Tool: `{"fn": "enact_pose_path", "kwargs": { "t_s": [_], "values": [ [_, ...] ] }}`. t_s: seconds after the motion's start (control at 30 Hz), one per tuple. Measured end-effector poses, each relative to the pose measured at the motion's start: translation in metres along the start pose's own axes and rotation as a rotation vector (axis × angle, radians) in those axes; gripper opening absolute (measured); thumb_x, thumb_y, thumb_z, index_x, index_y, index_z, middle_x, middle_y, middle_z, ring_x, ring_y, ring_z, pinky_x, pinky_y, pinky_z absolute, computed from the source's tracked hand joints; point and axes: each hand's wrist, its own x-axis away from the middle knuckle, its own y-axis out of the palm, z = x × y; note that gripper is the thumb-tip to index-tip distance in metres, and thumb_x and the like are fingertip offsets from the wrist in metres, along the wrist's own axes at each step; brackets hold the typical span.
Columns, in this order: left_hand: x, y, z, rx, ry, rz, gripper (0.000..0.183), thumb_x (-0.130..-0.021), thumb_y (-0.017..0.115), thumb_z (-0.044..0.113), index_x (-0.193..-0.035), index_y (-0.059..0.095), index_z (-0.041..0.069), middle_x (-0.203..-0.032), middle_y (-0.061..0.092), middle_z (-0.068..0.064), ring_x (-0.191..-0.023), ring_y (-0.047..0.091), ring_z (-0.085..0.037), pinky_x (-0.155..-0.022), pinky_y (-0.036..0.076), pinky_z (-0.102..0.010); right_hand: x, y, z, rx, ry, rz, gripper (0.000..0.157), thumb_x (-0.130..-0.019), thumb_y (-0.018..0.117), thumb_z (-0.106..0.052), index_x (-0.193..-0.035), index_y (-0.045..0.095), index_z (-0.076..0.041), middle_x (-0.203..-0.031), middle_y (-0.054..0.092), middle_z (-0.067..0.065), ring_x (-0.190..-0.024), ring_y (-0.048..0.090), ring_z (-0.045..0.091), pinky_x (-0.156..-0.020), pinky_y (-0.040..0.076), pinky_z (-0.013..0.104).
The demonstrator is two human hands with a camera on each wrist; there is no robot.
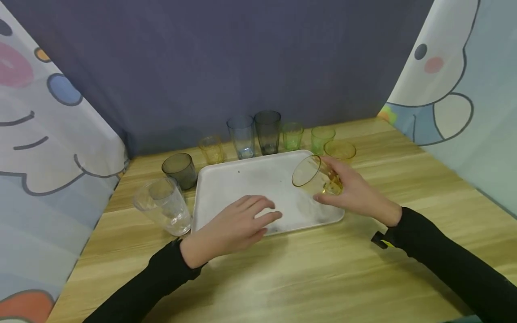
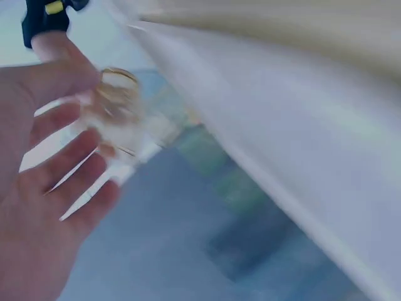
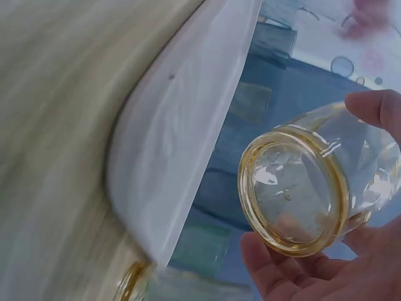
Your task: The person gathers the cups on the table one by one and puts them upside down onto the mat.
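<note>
My right hand (image 1: pixel 357 190) grips a clear amber-tinted glass (image 1: pixel 310 172) over the right part of a white tray (image 1: pixel 258 184). That glass is tilted, its rim facing left. In the right wrist view, its thick round base (image 3: pixel 291 194) faces the camera, with thumb and fingers around the wall. My left hand (image 1: pixel 232 229) hovers over the tray's front edge, fingers spread and slightly bent, holding nothing. The left wrist view is blurred, but the left fingers (image 2: pixel 75 169) appear apart from the amber glass.
Behind the tray stand a yellow glass (image 1: pixel 212 150), a blue glass (image 1: pixel 241 137), a dark grey glass (image 1: pixel 267 134) and two green glasses (image 1: pixel 292 137). Left are a smoky glass (image 1: pixel 181 172) and a clear pitcher-sized glass (image 1: pixel 167 208). Another amber glass (image 1: pixel 341 150) stands right.
</note>
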Motion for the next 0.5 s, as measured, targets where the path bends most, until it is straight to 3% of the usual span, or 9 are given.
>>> {"fn": "enact_pose_path", "kwargs": {
  "t_s": [0.13, 0.23, 0.4, 0.5],
  "values": [
    [-0.039, 0.000, 0.004, -0.246, 0.148, 0.065, 0.054, -0.085, 0.066, 0.019, -0.135, 0.046, 0.017, -0.130, 0.054, -0.007, -0.125, 0.041, -0.025, -0.110, 0.035, -0.039, -0.008, 0.008, -0.005, -0.002, -0.038, -0.047, 0.090, -0.078, 0.070, -0.050, -0.149, 0.023, -0.022, -0.138, 0.046, 0.015, -0.118, 0.047, 0.030, -0.092, 0.043, 0.057],
    [-0.057, 0.006, 0.003, -0.394, 0.201, 0.053, 0.060, -0.087, 0.064, 0.021, -0.141, 0.038, 0.019, -0.139, 0.048, -0.009, -0.132, 0.035, -0.027, -0.116, 0.026, -0.043, -0.014, 0.013, -0.009, -0.016, -0.055, -0.103, 0.089, -0.077, 0.069, -0.055, -0.148, 0.025, -0.025, -0.137, 0.048, 0.010, -0.116, 0.049, 0.026, -0.090, 0.046, 0.053],
    [-0.071, 0.016, 0.001, -0.493, 0.172, 0.032, 0.060, -0.090, 0.055, 0.023, -0.144, 0.030, 0.023, -0.140, 0.043, -0.009, -0.132, 0.033, -0.029, -0.119, 0.012, -0.048, -0.021, 0.017, -0.014, -0.063, -0.144, -0.179, 0.086, -0.079, 0.066, -0.056, -0.148, 0.026, -0.025, -0.140, 0.045, 0.001, -0.121, 0.046, 0.019, -0.097, 0.043, 0.051],
    [-0.077, 0.021, 0.002, -0.557, 0.128, 0.039, 0.061, -0.088, 0.053, 0.020, -0.144, 0.029, 0.018, -0.136, 0.045, -0.012, -0.129, 0.035, -0.031, -0.119, 0.014, -0.047, -0.023, 0.017, -0.014, -0.079, -0.211, -0.184, 0.077, -0.084, 0.066, -0.045, -0.147, 0.030, -0.020, -0.133, 0.051, 0.002, -0.113, 0.050, 0.016, -0.094, 0.045, 0.048]
  ]
}}
